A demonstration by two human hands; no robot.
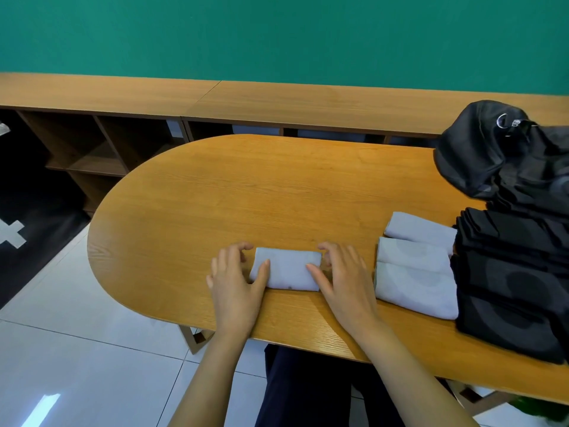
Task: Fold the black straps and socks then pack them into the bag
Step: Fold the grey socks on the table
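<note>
Logo (pixel 508 123) on bag (pixel 480 155) is unreadable; left hand (pixel 235 282) and right hand (pixel 345 278) grip sock (pixel 288 269).

No readable text. White logo (pixel 508 123) on black bag (pixel 480 161), too blurred to read. White cross (pixel 10 234) on dark floor mat (pixel 37 211).

Back wall (pixel 277 35) flat teal-green. Along its foot, long low shelf unit (pixel 123 94) in light wood, top in two sections meeting at seam. Open compartments (pixel 77 149) below, dark brown inside, mostly in shadow. Surface (pixel 246 186) light wood with visible grain, rounded left end, angled wooden leg (pixel 192 337) under near edge. Floor (pixel 77 334) glossy white tiles, thin dark grout lines, pale light reflection (pixel 43 408) at lower left. Dark rug (pixel 18 195) at left, white cross (pixel 12 234) on it.
</note>
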